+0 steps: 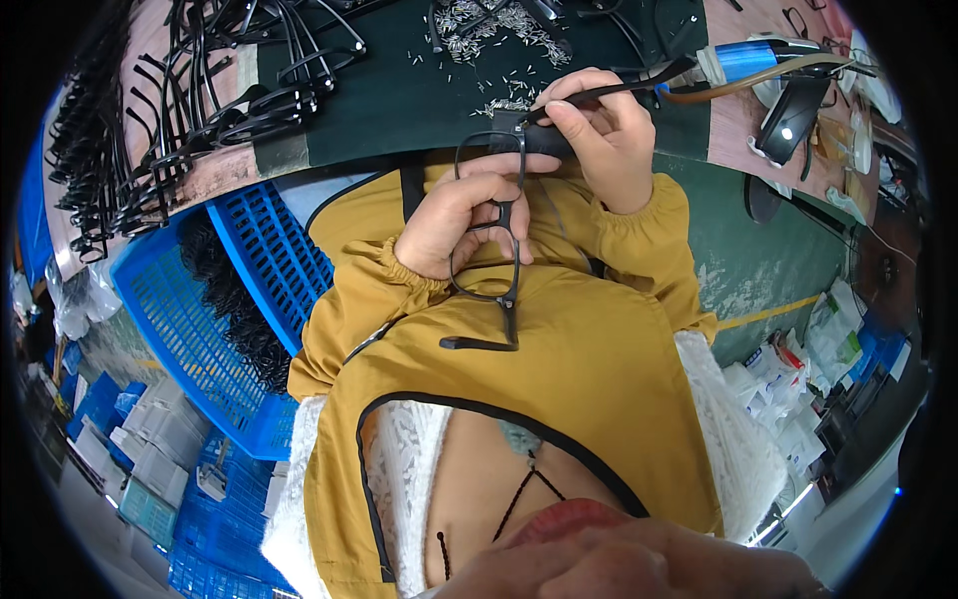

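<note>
My left hand is closed around the middle of a black eyeglass frame, which hangs upright in front of my lap. One temple of the frame is folded out at its lower end. At the upper end, my right hand pinches a black temple arm near the hinge corner, with its tip pointing right. Whether the temple is fastened to the frame there I cannot tell. A small dark block sits at the table edge just behind the hinge, partly hidden by my fingers. Small metal screws lie beside it.
A larger heap of screws lies on the dark green mat. Many black eyeglass frames crowd the table's left. A blue-handled tool lies at the right. By my left side stand blue baskets holding black pieces.
</note>
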Motion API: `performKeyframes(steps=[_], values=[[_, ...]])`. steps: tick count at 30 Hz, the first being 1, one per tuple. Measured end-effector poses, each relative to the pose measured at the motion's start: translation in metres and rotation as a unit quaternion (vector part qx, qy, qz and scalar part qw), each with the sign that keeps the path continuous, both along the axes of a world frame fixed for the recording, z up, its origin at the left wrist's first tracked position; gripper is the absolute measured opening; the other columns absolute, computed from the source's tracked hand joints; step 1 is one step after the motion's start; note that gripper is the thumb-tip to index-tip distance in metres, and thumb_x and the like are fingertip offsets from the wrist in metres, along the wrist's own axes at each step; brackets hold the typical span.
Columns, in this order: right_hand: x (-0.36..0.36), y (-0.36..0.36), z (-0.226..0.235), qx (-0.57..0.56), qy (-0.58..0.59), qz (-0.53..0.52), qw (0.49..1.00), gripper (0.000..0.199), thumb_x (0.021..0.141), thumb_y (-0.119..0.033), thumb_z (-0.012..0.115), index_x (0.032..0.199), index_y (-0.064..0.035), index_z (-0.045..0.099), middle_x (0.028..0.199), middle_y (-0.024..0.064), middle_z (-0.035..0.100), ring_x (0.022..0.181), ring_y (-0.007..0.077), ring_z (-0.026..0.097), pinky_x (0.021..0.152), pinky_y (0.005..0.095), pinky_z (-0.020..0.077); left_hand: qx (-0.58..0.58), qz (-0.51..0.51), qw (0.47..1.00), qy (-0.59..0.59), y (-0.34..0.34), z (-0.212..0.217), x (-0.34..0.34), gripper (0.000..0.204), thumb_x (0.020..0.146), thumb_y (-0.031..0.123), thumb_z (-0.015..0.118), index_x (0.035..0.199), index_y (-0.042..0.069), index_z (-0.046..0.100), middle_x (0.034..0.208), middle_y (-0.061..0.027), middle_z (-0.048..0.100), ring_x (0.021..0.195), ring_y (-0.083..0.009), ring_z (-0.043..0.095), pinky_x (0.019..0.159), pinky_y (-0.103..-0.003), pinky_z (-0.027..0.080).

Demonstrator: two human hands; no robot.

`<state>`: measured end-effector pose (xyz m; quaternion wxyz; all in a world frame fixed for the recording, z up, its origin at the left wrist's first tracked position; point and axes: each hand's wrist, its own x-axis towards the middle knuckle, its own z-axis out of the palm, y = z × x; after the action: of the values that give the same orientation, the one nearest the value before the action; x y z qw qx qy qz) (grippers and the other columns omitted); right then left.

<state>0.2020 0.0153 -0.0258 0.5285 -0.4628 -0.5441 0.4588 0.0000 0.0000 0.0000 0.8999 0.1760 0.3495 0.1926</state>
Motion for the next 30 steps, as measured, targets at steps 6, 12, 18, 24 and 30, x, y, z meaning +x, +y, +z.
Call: performKeyframes(steps=[6, 12, 18, 24, 30], values=[[0.003, 0.013, 0.012, 0.107, -0.181, 0.04, 0.977, 0.008, 0.093, 0.003, 0.069, 0.1, 0.0068, 0.066, 0.095, 0.0095, 0.067, 0.077, 0.0139, 0.066, 0.067, 0.0256, 0.0548, 0.025, 0.0, 1.0, 0.007, 0.005, 0.001, 0.003, 0.041, 0.098, 0.013, 0.046, 0.129, -0.006, 0.064, 0.069, -0.0104, 0.067, 0.06, -0.0226, 0.071, 0.051, -0.023, 0.051], [0.001, 0.027, 0.017, 0.225, -0.263, 0.074, 0.935, 0.006, 0.091, 0.002, 0.069, 0.096, 0.0052, 0.067, 0.094, 0.009, 0.069, 0.072, 0.0139, 0.066, 0.064, 0.0252, 0.053, 0.004, -0.002, 0.999, 0.04, 0.008, 0.012, 0.009, 0.04, 0.097, 0.013, 0.047, 0.128, -0.006, 0.065, 0.067, -0.009, 0.066, 0.057, -0.0202, 0.069, 0.05, -0.022, 0.048], [0.019, -0.002, 0.026, 0.149, -0.257, -0.012, 0.955, 0.012, 0.094, -0.003, 0.069, 0.106, 0.0001, 0.072, 0.103, 0.0138, 0.072, 0.086, 0.0197, 0.073, 0.072, 0.0272, 0.0583, 0.04, 0.076, 0.996, 0.03, 0.016, 0.017, 0.001, 0.026, 0.093, 0.009, 0.047, 0.104, -0.004, 0.066, 0.072, -0.0111, 0.067, 0.069, -0.0215, 0.071, 0.062, -0.027, 0.054], [0.11, 0.042, 0.04, 0.261, 0.008, -0.364, 0.894, 0.02, 0.104, -0.013, 0.049, 0.115, 0.0011, 0.058, 0.098, 0.0104, 0.063, 0.087, 0.0158, 0.056, 0.079, 0.0284, 0.044, 0.195, 0.151, 0.969, 0.01, 0.053, 0.013, 0.015, 0.022, 0.094, 0.006, 0.046, 0.101, -0.002, 0.065, 0.128, -0.0234, 0.068, 0.123, -0.0287, 0.063, 0.112, -0.037, 0.047], [0.097, 0.106, 0.012, 0.17, 0.405, -0.092, 0.894, 0.053, 0.099, -0.052, 0.061, 0.126, -0.0066, 0.056, 0.082, 0.0031, 0.053, 0.071, 0.0143, 0.052, 0.058, 0.027, 0.0457, 0.191, 0.219, 0.956, -0.05, 0.066, 0.014, 0.009, 0.026, 0.102, 0.017, 0.046, 0.095, -0.002, 0.06, 0.128, -0.032, 0.064, 0.13, -0.0399, 0.059, 0.116, -0.046, 0.044]])
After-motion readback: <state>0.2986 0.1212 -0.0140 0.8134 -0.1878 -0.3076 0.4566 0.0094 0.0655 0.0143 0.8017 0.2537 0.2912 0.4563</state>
